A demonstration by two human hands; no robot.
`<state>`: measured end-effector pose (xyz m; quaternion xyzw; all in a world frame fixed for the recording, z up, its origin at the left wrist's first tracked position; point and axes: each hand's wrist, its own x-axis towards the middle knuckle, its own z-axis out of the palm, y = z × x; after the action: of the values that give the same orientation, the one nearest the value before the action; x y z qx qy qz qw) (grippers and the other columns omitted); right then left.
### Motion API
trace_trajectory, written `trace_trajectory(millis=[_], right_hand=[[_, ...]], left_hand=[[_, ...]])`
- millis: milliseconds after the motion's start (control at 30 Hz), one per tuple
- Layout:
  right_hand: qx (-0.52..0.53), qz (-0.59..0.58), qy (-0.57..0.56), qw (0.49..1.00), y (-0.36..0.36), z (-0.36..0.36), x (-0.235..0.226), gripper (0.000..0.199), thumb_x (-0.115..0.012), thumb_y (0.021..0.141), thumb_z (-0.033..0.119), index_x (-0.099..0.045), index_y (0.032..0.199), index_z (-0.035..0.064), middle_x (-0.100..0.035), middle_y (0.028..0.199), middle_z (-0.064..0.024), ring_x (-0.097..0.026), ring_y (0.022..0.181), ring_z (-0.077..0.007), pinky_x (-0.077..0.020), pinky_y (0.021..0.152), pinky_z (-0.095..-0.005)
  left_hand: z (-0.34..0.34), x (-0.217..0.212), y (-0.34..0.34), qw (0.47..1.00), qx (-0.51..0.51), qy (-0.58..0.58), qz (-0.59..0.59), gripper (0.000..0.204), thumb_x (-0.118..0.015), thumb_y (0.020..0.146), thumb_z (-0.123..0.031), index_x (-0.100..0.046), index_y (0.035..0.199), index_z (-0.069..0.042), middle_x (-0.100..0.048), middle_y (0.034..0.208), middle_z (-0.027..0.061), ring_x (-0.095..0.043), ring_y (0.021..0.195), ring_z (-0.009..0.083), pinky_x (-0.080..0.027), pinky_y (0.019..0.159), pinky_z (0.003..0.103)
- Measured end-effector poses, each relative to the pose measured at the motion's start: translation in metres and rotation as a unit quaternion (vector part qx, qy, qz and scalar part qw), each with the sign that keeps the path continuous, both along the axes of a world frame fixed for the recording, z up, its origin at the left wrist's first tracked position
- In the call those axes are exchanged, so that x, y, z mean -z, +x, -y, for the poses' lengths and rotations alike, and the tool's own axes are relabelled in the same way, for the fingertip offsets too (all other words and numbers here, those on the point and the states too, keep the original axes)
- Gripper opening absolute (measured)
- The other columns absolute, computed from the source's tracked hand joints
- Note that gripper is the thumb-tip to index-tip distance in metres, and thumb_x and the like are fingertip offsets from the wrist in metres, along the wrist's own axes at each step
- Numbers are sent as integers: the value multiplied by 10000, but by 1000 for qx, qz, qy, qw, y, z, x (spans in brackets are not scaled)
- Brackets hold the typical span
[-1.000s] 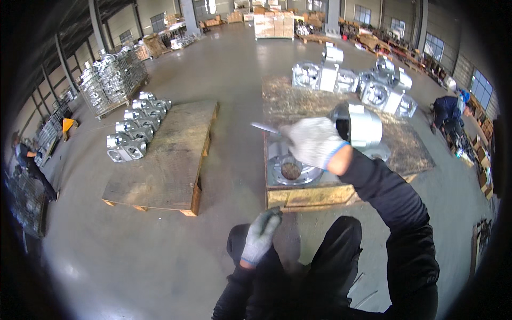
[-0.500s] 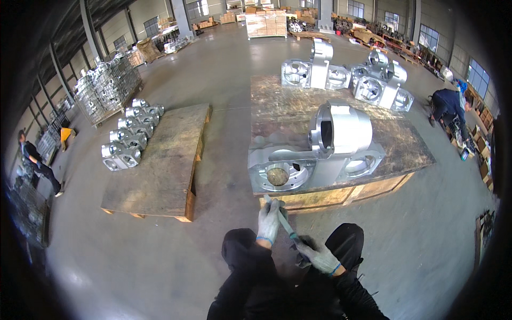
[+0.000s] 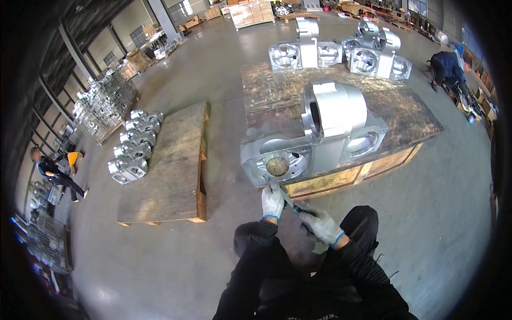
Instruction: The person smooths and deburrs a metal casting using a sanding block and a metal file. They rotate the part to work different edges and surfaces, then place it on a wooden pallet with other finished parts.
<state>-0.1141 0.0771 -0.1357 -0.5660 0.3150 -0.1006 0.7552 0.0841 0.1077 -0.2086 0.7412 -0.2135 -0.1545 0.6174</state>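
Note:
A flat grey file (image 3: pixel 288 199) with a dark and green handle slants between my gloved hands. My right hand (image 3: pixel 322 226) is closed round its handle end. Higher up, my left hand (image 3: pixel 272 201) grips the blade near its tip, at the lower left edge of a large silver metal casting (image 3: pixel 338 114). Whether the tip touches the casting I cannot tell. The casting has an upright ring and round openings on both sides, and sits at the near edge of a worn wooden-topped crate (image 3: pixel 400 114).
Farther back on the crate stand more castings (image 3: pixel 305 48). To the left, a low wooden pallet (image 3: pixel 173 181) bears a row of smaller castings (image 3: pixel 130 154). A wire cage (image 3: pixel 104 109) full of parts stands behind it. One person (image 3: pixel 56 173) is far left; another (image 3: pixel 448 69) bends at right.
Both hands have moved forward with the file, bringing its tip up to the casting's lower edge. My view has tilted. The person at left has changed posture.

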Motion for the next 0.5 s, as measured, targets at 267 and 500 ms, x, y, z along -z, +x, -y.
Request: trace_trajectory(millis=[267,500], right_hand=[[-13,-6,71,997,-9,14,4,361,-603,1037,282,-633,1360,126,-719,874,-137,-684,719,-289,-518,619,-358],[67,7,-332,941,-20,-26,2,580,-630,1004,307,-480,1509,64,-682,1126,-326,-666,1108,-473,-559,909,-489]], left_hand=[[10,11,-5,989,-58,-99,-90,539,-510,1078,-473,-629,918,28,-651,721,87,-623,594,193,-483,549,358],[14,-9,-24,955,59,-89,-276,495,-551,1052,-508,-624,823,-75,-617,683,51,-569,507,161,-451,460,312]])
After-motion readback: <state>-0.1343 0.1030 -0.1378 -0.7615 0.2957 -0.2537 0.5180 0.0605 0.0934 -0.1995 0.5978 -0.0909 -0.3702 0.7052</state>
